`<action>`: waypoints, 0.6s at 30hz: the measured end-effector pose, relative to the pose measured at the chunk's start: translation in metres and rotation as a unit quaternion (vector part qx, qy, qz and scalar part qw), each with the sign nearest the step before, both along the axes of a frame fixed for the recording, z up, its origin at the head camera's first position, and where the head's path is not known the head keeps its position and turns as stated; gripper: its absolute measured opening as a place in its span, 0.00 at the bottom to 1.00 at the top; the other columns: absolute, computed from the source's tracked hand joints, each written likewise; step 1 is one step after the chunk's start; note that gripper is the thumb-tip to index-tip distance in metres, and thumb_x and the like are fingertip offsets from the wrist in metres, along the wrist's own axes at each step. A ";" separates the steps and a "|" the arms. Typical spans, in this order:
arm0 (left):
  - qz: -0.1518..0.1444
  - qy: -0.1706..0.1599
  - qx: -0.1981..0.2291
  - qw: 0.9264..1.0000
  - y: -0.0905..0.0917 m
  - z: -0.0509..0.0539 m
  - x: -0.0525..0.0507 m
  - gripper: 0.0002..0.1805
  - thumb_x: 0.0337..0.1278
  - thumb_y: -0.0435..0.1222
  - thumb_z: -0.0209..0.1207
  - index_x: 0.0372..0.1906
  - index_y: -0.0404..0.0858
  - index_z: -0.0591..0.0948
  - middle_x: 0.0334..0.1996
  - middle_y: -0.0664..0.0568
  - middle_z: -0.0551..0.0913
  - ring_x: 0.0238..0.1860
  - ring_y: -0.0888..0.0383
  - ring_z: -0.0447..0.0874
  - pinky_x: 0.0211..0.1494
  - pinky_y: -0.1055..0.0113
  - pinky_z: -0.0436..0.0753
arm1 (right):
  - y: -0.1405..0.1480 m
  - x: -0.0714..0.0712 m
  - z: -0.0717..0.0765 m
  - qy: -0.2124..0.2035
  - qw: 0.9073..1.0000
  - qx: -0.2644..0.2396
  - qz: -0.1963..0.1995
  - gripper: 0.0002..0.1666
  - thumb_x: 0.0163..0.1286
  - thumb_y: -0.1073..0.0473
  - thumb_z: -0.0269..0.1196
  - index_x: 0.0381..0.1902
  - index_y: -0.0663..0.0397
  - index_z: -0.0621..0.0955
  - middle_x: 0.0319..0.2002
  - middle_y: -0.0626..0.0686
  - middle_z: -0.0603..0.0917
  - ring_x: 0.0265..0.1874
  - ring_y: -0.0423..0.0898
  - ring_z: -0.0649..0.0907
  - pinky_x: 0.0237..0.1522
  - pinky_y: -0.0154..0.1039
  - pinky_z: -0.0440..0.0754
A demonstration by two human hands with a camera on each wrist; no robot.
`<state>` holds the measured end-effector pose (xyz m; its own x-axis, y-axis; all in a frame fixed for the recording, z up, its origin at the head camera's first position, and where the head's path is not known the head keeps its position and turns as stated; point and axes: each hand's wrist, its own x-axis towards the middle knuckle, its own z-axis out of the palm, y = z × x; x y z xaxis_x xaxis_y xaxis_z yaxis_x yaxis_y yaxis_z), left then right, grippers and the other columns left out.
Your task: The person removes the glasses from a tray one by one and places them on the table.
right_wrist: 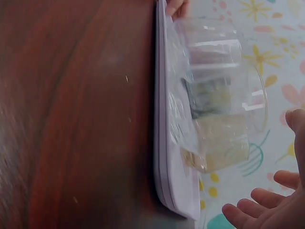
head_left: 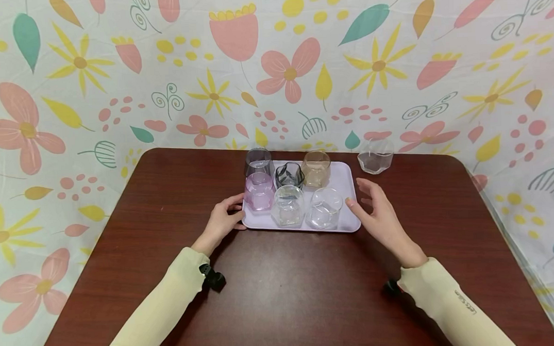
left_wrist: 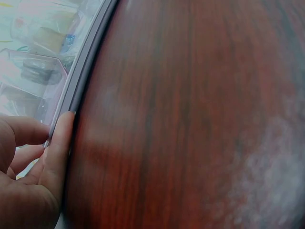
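- Desk [head_left: 282,296]: dark wood grain; its near edge runs out of view.
- Left grip [head_left: 220,217]: at the tray's left edge by the near-left corner, thumb and fingers clamped on the rim.
- Right grip [head_left: 378,210]: just beside the tray's right edge, fingers spread apart, nothing held.
- Tray [head_left: 339,175]: pale lilac, rounded corners, flat on the desk toward its far edge.
- Near part of tray: clear hexagonal-based tumbler [head_left: 289,208] at mid-edge; second clear tumbler [head_left: 325,209] toward the near-right corner; purple tumbler [head_left: 259,194] along the left edge.
- Far part: dark wavy-rimmed glass [head_left: 289,176] inward; amber tumbler [head_left: 316,170] along the far edge; smoke-grey tumbler [head_left: 258,161] at the far-left corner.
- Off tray: clear faceted tumbler [head_left: 375,161], by the desk's far edge, beyond the tray's far-right corner.
- Step, judged: steadying the tray with its six glasses; loading or unloading cannot be told.
- Next move, judged: to shift the tray, the right grip must close on the right rim, kept level; to add the seventh glass, it must reach past the far-right corner while the left grip stays put.
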<state>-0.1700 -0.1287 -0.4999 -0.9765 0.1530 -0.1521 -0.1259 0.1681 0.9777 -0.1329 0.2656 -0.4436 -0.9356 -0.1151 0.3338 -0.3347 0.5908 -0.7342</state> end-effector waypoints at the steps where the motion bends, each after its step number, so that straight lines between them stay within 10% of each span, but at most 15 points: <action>1: 0.000 0.001 0.000 1.000 0.000 0.000 0.000 0.30 0.65 0.21 0.58 0.73 0.32 0.74 0.60 0.32 0.77 0.55 0.45 0.77 0.33 0.65 0.92 | -0.002 0.001 -0.001 0.001 1.000 0.003 0.005 0.35 0.73 0.64 0.66 0.73 0.69 0.67 0.68 0.70 0.72 0.67 0.67 0.74 0.62 0.61 0.80; 7: 0.000 0.000 0.002 1.000 0.000 -0.001 0.000 0.30 0.66 0.21 0.58 0.73 0.32 0.74 0.61 0.32 0.77 0.56 0.44 0.77 0.33 0.65 0.92 | -0.012 0.007 -0.004 0.000 0.999 0.003 0.037 0.38 0.70 0.66 0.68 0.73 0.68 0.67 0.69 0.70 0.72 0.66 0.68 0.74 0.63 0.42 0.82; 11: 0.000 -0.001 0.003 1.000 0.000 -0.002 -0.001 0.30 0.66 0.21 0.58 0.73 0.32 0.74 0.62 0.32 0.76 0.57 0.43 0.77 0.33 0.65 0.92 | -0.019 0.008 -0.006 -0.007 0.999 0.001 0.050 0.40 0.68 0.67 0.70 0.73 0.68 0.67 0.69 0.69 0.72 0.67 0.67 0.74 0.61 0.62 0.78; 18: 0.000 -0.003 0.002 1.000 0.000 -0.001 -0.001 0.30 0.67 0.21 0.58 0.74 0.31 0.72 0.63 0.31 0.75 0.58 0.43 0.76 0.32 0.67 0.91 | -0.028 0.008 -0.015 -0.023 0.997 -0.016 0.066 0.43 0.64 0.67 0.73 0.73 0.68 0.66 0.70 0.68 0.71 0.67 0.66 0.75 0.61 0.65 0.79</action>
